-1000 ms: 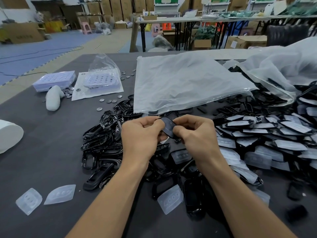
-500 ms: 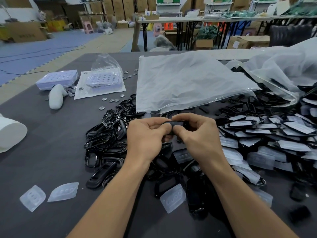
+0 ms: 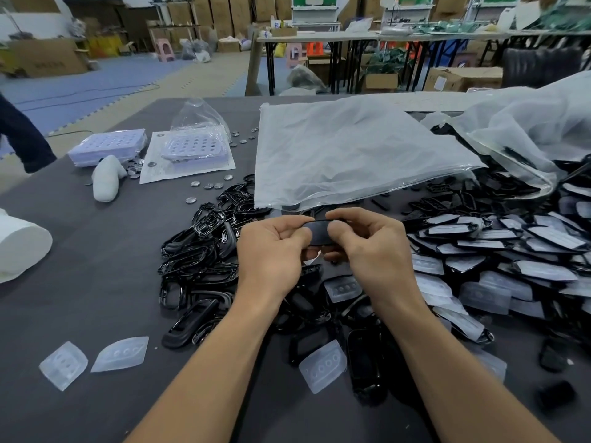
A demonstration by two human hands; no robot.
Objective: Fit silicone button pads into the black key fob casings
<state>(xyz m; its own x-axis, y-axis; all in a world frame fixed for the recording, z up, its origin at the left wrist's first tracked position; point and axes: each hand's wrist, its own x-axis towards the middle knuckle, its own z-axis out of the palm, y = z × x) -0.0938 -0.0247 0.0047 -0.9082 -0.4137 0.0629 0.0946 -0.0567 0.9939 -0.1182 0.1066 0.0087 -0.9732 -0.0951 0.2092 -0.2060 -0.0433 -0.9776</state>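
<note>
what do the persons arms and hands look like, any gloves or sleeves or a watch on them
Nothing is worn on them. The left hand and right hand are bare, with no gloves and no rings that show. The left forearm and right forearm are uncovered down to the bottom edge of the picture, with no sleeve, watch, bracelet or wristband in view.

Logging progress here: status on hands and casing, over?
One casing pinched between left hand and right hand. Seating not visible. Nothing in the way.

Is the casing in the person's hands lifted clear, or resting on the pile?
Lifted. The left hand and right hand pinch the black casing by its ends, above the pile of casings.
</note>
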